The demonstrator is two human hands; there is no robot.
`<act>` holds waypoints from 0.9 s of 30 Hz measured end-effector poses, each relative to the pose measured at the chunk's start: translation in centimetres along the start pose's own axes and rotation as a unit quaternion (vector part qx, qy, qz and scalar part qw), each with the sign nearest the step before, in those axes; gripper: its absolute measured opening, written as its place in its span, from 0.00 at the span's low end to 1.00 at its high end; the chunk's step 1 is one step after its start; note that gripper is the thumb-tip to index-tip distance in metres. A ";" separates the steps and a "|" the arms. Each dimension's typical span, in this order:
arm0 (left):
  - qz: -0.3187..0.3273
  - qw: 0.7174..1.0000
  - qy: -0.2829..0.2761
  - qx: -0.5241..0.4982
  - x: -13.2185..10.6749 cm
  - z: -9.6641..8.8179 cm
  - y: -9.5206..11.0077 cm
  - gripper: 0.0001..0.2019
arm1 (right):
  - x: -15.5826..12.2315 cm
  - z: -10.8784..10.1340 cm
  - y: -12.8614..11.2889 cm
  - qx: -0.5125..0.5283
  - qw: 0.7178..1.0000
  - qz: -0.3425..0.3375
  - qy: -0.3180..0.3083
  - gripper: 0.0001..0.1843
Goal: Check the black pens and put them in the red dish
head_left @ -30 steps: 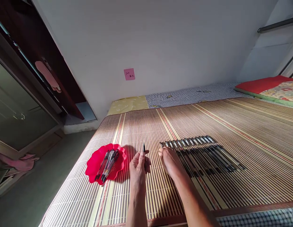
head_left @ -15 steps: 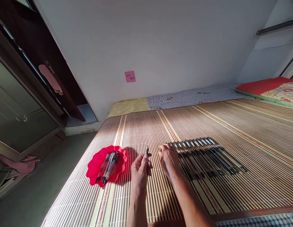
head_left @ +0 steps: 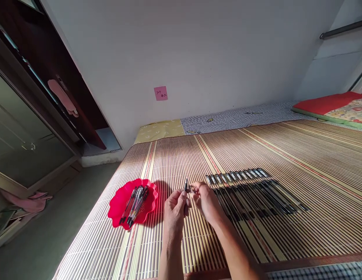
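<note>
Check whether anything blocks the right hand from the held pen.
Nothing visible does: the right hand is close beside the tip of the pen that the left hand grips. The plate lies left and the laid-out pens right of that gap. Whether the right hand holds anything is unclear.

dish (head_left: 116, 203), pens (head_left: 276, 198) on apparently bamboo mat (head_left: 324, 167)

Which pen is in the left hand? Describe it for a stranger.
On the striped mat, between the red plate and the pen rows, find the left hand. Its pen, dark with a pale tip, is held; the others lie on plate or mat.
</note>
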State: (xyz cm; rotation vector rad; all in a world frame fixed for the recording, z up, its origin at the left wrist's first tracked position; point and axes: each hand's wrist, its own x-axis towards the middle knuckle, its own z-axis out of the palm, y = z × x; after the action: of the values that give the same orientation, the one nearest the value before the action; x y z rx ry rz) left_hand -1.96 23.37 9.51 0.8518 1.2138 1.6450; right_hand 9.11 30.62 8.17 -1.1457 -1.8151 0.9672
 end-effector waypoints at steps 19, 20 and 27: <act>0.019 0.995 -0.075 0.065 -0.2 0.8 -0.2 0.26 | 0.5 -3.2 -2.4 0.255 0.961 -0.070 0.083 0.25; 0.021 0.995 -0.075 0.059 -0.2 0.9 -0.2 0.27 | 0.4 -3.2 -2.5 0.249 0.964 -0.068 0.063 0.23; 0.019 0.998 -0.054 -0.007 -0.4 1.1 -0.4 0.25 | 0.1 -2.8 -3.2 0.204 0.974 -0.086 0.036 0.15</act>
State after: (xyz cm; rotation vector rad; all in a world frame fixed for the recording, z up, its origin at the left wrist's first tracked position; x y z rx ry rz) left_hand -0.77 23.40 9.45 0.9475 1.1154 1.6139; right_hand 10.43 30.21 12.20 -0.7469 -1.5344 1.1151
